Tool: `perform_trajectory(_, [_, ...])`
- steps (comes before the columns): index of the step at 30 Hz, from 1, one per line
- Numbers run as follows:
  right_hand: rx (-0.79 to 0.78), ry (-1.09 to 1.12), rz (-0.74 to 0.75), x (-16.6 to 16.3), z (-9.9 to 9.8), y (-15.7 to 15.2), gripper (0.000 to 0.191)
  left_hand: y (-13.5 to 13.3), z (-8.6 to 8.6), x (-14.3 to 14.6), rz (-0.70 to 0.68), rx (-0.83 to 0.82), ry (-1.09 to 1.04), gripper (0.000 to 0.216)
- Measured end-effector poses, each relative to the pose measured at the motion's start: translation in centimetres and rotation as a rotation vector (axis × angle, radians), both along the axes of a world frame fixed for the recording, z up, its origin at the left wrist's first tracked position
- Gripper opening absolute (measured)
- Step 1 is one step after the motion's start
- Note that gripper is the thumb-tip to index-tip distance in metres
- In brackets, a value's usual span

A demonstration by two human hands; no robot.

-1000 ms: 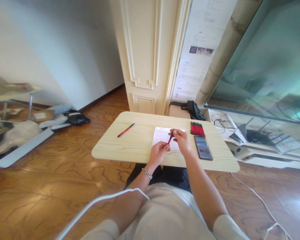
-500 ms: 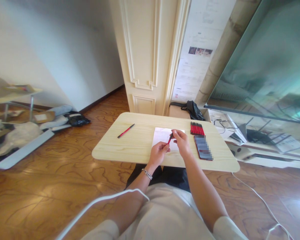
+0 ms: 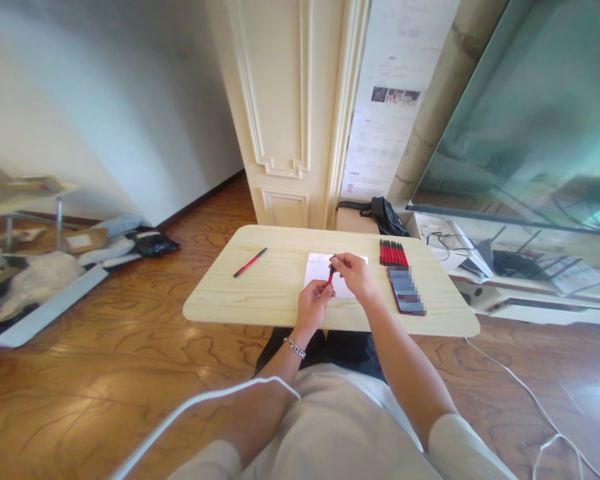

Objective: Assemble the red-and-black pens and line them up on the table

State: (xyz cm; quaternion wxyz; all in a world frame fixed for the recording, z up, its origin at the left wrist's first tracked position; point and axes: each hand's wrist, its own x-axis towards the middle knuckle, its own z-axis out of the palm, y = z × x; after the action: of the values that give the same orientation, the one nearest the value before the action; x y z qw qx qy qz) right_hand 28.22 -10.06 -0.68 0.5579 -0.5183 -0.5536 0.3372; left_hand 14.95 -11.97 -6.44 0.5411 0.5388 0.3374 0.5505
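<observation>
Between my two hands is a red and black pen (image 3: 331, 274), held nearly upright over a sheet of white paper (image 3: 316, 268). The fingers of my left hand (image 3: 314, 305) pinch its red lower part. My right hand (image 3: 355, 275) grips the black upper end between thumb and fingers. Another red and black pen (image 3: 250, 263) lies alone at the left of the table. Toward the right, several like pens (image 3: 393, 253) lie side by side in a row. Just below that row lies a phone (image 3: 406, 291), its screen blurred out.
The pale wooden table (image 3: 225, 300) has rounded corners. Behind it stand a cream panelled door (image 3: 280, 100) and a black bag (image 3: 386, 217). A white cable (image 3: 195, 403) crosses my left arm. Packages and a box (image 3: 45, 307) sit on the floor at left.
My right hand has shifted a little left, and the pen between my hands now stands more upright. Both hands keep hold of it.
</observation>
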Motion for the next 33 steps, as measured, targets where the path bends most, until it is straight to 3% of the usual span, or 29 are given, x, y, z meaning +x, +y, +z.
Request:
perform_trajectory(6, [-0.01, -0.049, -0.128, -0.5, -0.1, 0.5, 0.037, 0.0, -0.1, 0.0, 0.052, 0.022, -0.008, 0.026])
perform_trajectory(16, [-0.082, 0.079, 0.058, 0.4, 0.1, 0.1, 0.036, 0.0, -0.2, 0.0, -0.039, -0.015, 0.023, 0.029])
perform_trajectory(23, [-0.028, 0.023, -0.18, -0.1, -1.6, 0.5, 0.036, -0.1, 0.0, 0.1, -0.007, -0.002, 0.052, 0.028])
perform_trajectory(29, [-0.08, 0.12, -0.003, 0.2, -0.9, -0.2, 0.039, -0.2, 0.2, 0.0, -0.057, -0.014, 0.07, 0.03])
perform_trajectory(33, [-0.072, 0.097, -0.022, 0.3, -1.1, -0.1, 0.035, -0.3, 0.0, -0.1, -0.05, -0.004, 0.089, 0.031])
